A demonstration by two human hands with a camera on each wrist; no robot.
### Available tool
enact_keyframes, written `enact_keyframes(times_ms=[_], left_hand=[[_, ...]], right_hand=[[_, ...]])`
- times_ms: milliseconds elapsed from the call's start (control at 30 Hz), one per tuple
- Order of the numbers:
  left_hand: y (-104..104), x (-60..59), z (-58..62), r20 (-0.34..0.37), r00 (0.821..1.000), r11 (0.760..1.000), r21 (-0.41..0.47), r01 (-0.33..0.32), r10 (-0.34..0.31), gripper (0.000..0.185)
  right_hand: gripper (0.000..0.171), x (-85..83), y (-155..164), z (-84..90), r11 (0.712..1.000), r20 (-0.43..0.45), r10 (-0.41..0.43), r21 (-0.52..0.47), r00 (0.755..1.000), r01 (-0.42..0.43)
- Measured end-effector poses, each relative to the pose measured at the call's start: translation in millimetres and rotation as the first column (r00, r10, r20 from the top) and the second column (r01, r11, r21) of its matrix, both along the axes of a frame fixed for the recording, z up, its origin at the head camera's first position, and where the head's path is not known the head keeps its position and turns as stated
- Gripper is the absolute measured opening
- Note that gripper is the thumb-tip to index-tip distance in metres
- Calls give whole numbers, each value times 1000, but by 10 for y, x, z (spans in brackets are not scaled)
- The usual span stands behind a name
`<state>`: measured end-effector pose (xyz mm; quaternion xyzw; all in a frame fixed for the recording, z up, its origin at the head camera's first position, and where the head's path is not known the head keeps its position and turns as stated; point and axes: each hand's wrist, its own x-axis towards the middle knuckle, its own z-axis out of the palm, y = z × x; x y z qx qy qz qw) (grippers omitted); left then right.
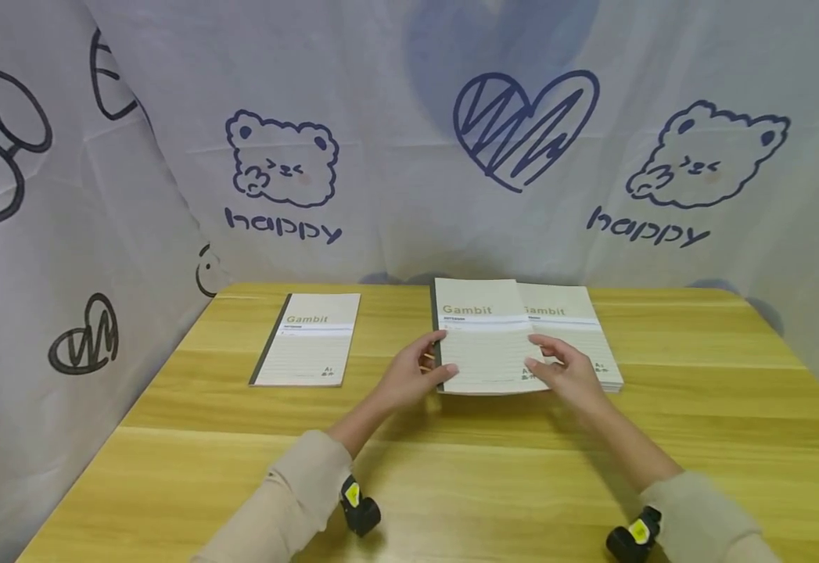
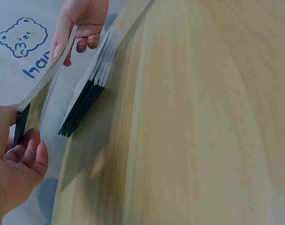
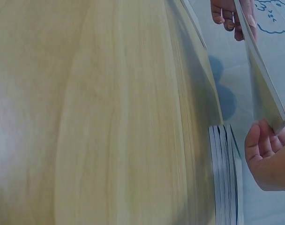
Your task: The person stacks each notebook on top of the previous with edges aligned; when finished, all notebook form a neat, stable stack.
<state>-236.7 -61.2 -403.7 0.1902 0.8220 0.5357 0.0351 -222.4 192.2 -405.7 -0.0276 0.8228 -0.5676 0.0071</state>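
Observation:
Both hands hold one cream notebook (image 1: pixel 486 352) with a dark spine and "Gambit" on its cover, raised above the table. My left hand (image 1: pixel 412 371) grips its spine side, thumb on the cover and fingers beneath. My right hand (image 1: pixel 569 374) pinches the opposite edge the same way. In the left wrist view the held notebook (image 2: pixel 51 77) is seen edge-on, apart from a stack of similar notebooks (image 2: pixel 93 79) on the table. That stack (image 1: pixel 578 328) lies behind and to the right of the held one, which partly covers it in the head view.
Another Gambit notebook (image 1: pixel 310 344) lies flat by itself on the left of the wooden table (image 1: pixel 423 485). A white cloth (image 1: pixel 395 156) printed with bears and hearts hangs at the table's back edge and left side. Small dark devices (image 1: pixel 360 508) are worn at both wrists.

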Motion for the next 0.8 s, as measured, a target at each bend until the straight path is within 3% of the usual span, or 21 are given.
enact_keyframes(times_ms=[400,800], left_hand=[[378,-138,59,7,998,998,-28,55,-55,58],[824,-289,56,-6,998,995,-77,61,-61,56]], right_hand=[[53,0,369,50,999,-20,-25,29,999,26],[55,-68,734,30,989,-42,-93,109,995,97]])
